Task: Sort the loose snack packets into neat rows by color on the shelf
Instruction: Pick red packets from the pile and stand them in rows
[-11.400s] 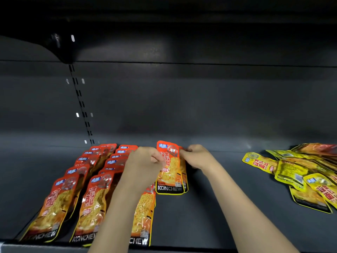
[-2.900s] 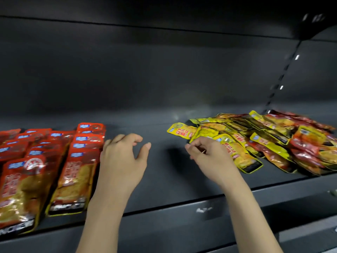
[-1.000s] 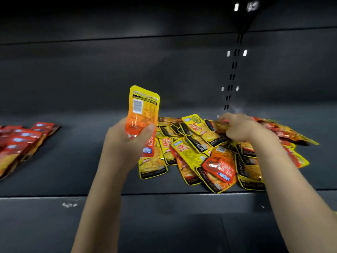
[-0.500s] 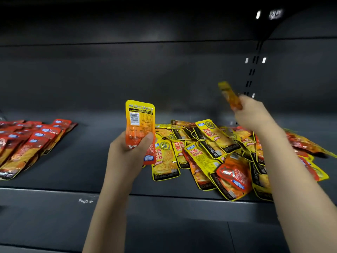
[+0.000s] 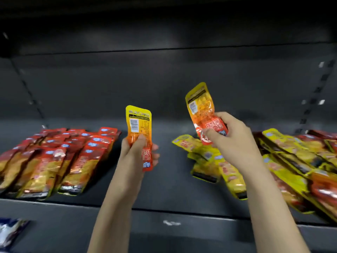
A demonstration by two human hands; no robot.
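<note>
My left hand (image 5: 136, 152) grips red-orange snack packets (image 5: 138, 125) upright above the middle of the dark shelf (image 5: 164, 189), the front one showing its barcode side. My right hand (image 5: 231, 137) holds another red-orange packet (image 5: 200, 106) raised and tilted, its barcode side toward me, with a second red packet tucked under the thumb. Neat rows of red packets (image 5: 60, 157) lie on the shelf at the left. A loose heap of yellow and red packets (image 5: 284, 161) covers the right side, below and behind my right hand.
The shelf's front edge (image 5: 173, 212) runs across below my forearms. A blue and white packet (image 5: 11, 232) shows at the lower left on a lower level. The shelf's dark back wall (image 5: 164, 79) rises behind, with slotted uprights at both sides.
My right hand has lifted a red-orange packet out of the heap and brought it left toward my left hand. The view has swung left, so the red rows are in sight again.
</note>
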